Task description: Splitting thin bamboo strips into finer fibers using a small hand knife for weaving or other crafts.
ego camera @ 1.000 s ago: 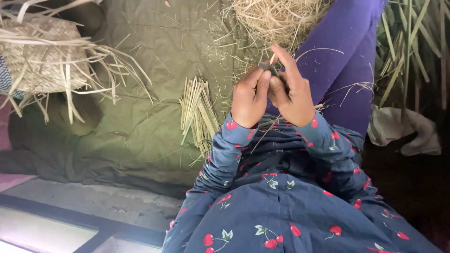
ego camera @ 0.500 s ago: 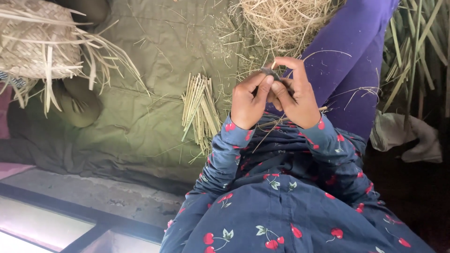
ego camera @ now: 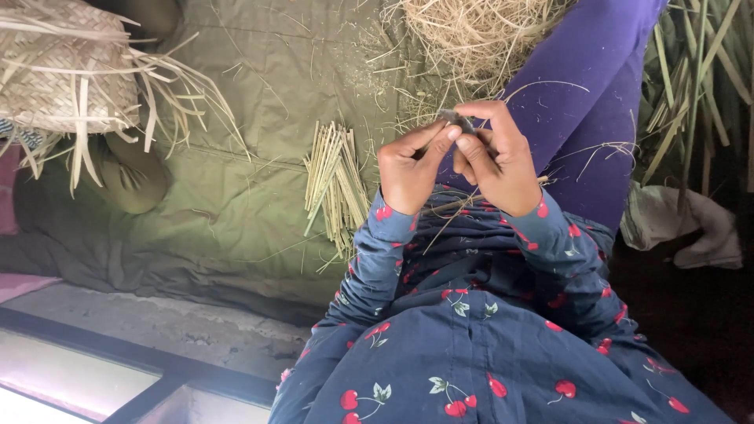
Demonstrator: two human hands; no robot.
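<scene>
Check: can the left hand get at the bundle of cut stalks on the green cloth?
Probably yes. The left hand sits just right of the bundle of cut stalks, nothing lying between them, though its fingers now pinch a small dark piece.

Left hand (ego camera: 408,169) and right hand (ego camera: 499,161) pinch a small dark piece (ego camera: 458,119); straw bundle (ego camera: 336,184) beside.

A woven basket (ego camera: 67,67) sits at the upper left of the frame on the cloth (ego camera: 236,196). A bundle of cut stalks (ego camera: 334,184) lies at centre, left of both hands (ego camera: 459,161). A straw heap (ego camera: 475,31) lies at upper centre.
</scene>
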